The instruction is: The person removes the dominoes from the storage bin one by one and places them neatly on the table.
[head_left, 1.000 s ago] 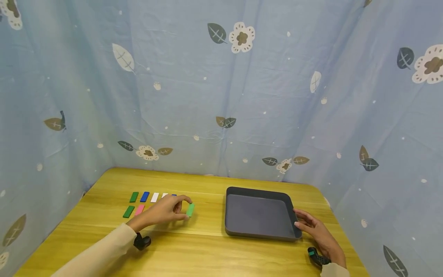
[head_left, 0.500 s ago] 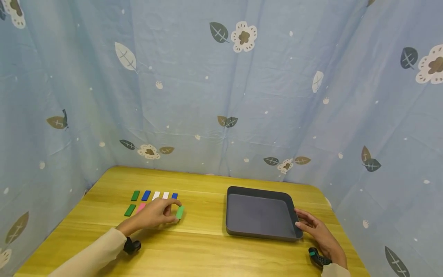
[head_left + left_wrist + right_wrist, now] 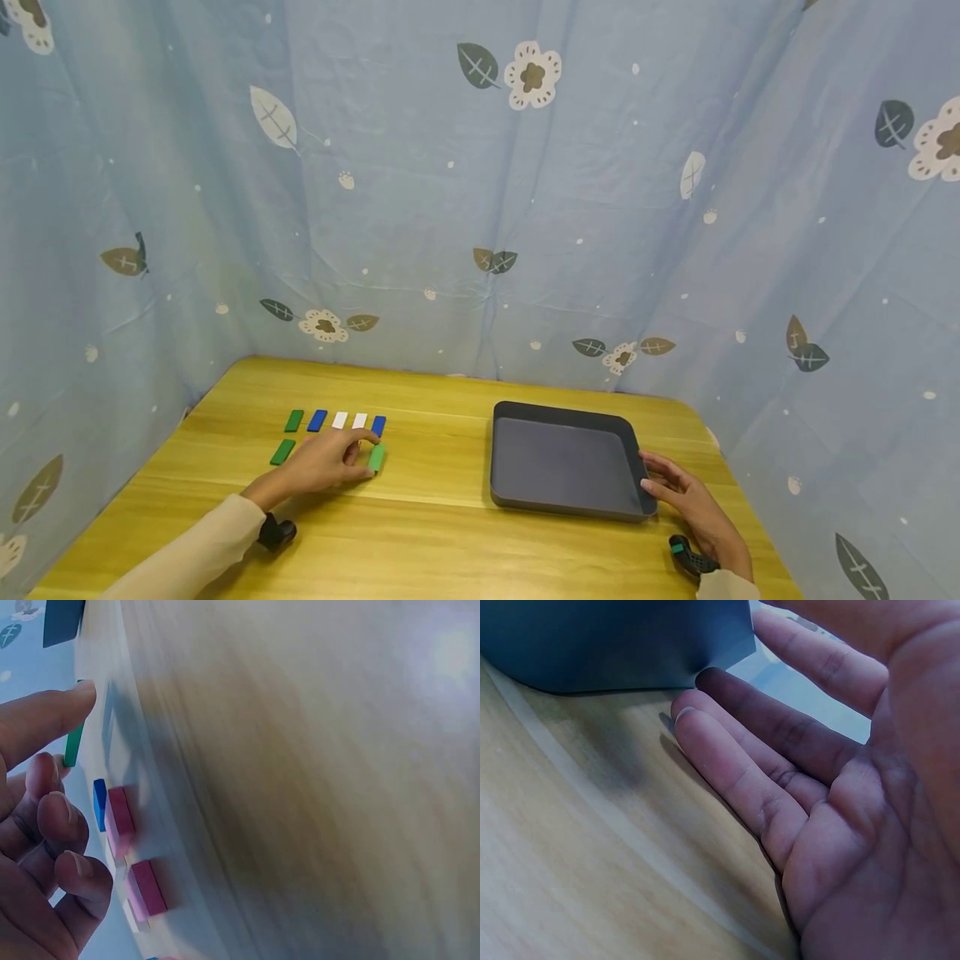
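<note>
My left hand (image 3: 322,462) pinches a light green domino-like block (image 3: 377,458) by its ends, between thumb and index finger. In the left wrist view a shadow shows beside that block (image 3: 73,742), and the other fingers are loosely curled. Just behind it lies a blue block (image 3: 378,426). Two pink blocks (image 3: 147,887) sit under the hand, mostly hidden from the head view. At the right, my right hand (image 3: 693,504) touches the right side of a dark grey tray (image 3: 570,508). Its fingers are nearly straight against the outer wall in the right wrist view.
A back row holds a dark green block (image 3: 294,420), another blue block (image 3: 317,420) and two white blocks (image 3: 340,420). A second dark green block (image 3: 282,452) lies in front. The wooden table (image 3: 420,550) ends at a patterned blue curtain (image 3: 405,208).
My left hand has moved left with the light green block, to a spot in front of the right-hand blue block. The right hand and tray have stayed in place.
</note>
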The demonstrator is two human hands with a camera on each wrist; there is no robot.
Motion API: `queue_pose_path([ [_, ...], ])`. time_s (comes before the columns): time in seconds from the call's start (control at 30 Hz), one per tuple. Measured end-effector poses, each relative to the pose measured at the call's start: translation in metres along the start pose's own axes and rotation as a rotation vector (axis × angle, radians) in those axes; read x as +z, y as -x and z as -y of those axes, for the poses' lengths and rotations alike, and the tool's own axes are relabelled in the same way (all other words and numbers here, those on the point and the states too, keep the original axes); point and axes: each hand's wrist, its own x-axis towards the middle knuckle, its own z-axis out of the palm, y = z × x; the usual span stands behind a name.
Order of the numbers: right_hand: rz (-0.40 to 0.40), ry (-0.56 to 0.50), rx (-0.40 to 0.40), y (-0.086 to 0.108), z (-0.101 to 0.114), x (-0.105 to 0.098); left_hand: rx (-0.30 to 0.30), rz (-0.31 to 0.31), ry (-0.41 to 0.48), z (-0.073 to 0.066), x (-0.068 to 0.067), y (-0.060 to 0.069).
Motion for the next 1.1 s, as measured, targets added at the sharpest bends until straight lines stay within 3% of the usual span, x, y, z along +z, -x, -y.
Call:
queue_pose_path([
  [0.33,-0.003,0.002,-0.014,0.0011,0.0017,0.0003,-0.06,-0.018,-0.007,0.0042,0.0025,0.0013],
  [1.1,0.002,0.004,-0.015,0.0059,-0.0023,0.0006,-0.132,0.029,0.03,-0.0018,-0.0021,0.0012],
])
